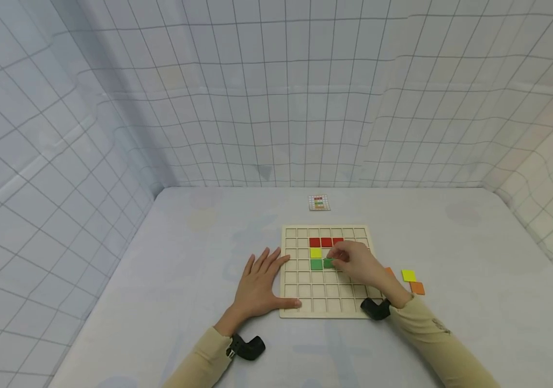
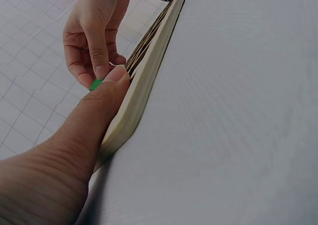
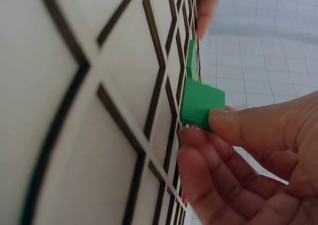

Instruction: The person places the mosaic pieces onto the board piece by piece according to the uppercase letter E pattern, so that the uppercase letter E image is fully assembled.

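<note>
A pale wooden grid board point(image 1: 305, 291) lies on the table. My right hand point(image 1: 357, 263) pinches a green square tile point(image 3: 201, 101) between thumb and fingers, tilted, with its lower edge right at the board's grid. Beside it, another green tile point(image 1: 316, 264) lies in a cell. Above that one sits a yellow tile point(image 1: 315, 253), and a row of red tiles point(image 1: 326, 242) runs along the top. My left hand point(image 1: 257, 288) is spread at the board's left side, its thumb point(image 2: 107, 93) resting on the near left corner and its fingertips along the left edge.
A small card point(image 1: 319, 202) with a coloured grid pattern lies behind the board. To the board's right are a loose yellow tile point(image 1: 408, 276) and an orange tile point(image 1: 417, 288); another orange tile point(image 1: 390, 270) is partly hidden by the right wrist. Grid-patterned curtains point(image 1: 276, 108) surround the table.
</note>
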The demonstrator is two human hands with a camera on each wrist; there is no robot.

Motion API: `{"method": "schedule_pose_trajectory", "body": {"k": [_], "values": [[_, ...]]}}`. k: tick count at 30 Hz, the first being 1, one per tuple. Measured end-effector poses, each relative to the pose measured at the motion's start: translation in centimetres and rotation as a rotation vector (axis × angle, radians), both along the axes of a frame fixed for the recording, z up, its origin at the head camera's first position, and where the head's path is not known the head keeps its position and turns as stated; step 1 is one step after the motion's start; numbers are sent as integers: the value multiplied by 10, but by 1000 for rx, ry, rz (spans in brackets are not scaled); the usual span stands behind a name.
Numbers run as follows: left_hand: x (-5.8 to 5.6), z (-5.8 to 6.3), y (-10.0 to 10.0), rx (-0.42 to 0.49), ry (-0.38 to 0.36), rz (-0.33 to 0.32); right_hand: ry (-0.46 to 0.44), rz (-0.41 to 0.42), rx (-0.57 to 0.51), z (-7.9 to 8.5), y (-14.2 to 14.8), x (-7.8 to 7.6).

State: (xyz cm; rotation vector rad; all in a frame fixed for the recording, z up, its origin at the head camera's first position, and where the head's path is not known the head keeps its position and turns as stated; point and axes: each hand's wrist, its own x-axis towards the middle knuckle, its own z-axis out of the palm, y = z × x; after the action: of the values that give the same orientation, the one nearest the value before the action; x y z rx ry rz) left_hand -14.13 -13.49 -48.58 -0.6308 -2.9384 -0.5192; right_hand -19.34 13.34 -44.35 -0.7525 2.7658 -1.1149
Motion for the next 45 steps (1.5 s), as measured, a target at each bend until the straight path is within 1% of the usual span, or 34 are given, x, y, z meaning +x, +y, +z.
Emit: {"method": "schedule_pose_trajectory", "body": {"k": [4, 8, 15, 19, 22, 25, 29, 31, 33, 35, 37, 39, 42, 45], "values": [[0, -1, 0, 1, 5, 1, -10, -5, 39, 1, 0, 1], [1, -1, 0, 4, -2, 2, 22, 1, 95, 2, 0, 4], [1, 0, -1, -2, -2, 1, 57, -15, 169, 5, -1, 10], [0, -1, 0, -6, 2, 0, 75, 6, 192, 4, 2, 12], [-1, -1, 0, -6, 4, -3, 70, 48, 187, 4, 7, 15], [-1, -1, 0, -4, 6, -6, 60, 109, 158, 5, 15, 19], [-1, 0, 1, -10, 11, -9, 50, 198, 75, 5, 29, 26], [-1, 1, 1, -8, 11, -10, 66, 228, 36, 6, 37, 30], [-1, 1, 1, -2, 13, -10, 93, 240, -3, 7, 44, 35], [-1, 1, 1, -1, 12, -9, 130, 217, -22, 9, 54, 40], [-1, 1, 1, 1, 7, -10, 157, 157, -26, 10, 64, 47], [-2, 0, 1, 5, 4, -13, 170, 73, -14, 11, 76, 53], [-1, 0, 1, 11, -2, -13, 153, -44, 51, 12, 94, 63], [-1, -1, 0, 6, 2, -6, 98, -137, 127, 12, 109, 70]]}}
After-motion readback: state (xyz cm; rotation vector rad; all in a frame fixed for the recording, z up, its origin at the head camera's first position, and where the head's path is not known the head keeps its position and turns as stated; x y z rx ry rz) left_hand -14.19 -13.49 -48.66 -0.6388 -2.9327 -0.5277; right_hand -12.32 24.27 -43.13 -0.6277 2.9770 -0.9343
